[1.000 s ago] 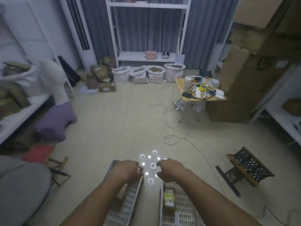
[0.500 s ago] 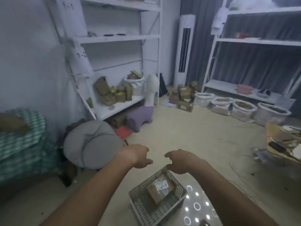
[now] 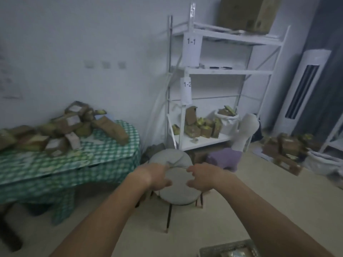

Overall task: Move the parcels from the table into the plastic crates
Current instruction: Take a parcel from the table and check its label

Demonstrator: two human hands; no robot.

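My left hand (image 3: 156, 176) and right hand (image 3: 203, 176) hang in front of me with fingers loosely curled, holding nothing, over a round grey stool (image 3: 175, 190) on the floor. The parcels (image 3: 61, 127) lie heaped on the bench (image 3: 104, 154), which wears a green checked cloth, mostly toward its back edge and left end. A plastic crate (image 3: 229, 249) shows at the bottom edge, something brown inside. Beyond the stool stands a white shelf rack (image 3: 219, 71) with more parcels on its low shelf.

Parcels (image 3: 74, 127) on table (image 3: 104, 156), left of stool (image 3: 176, 182).
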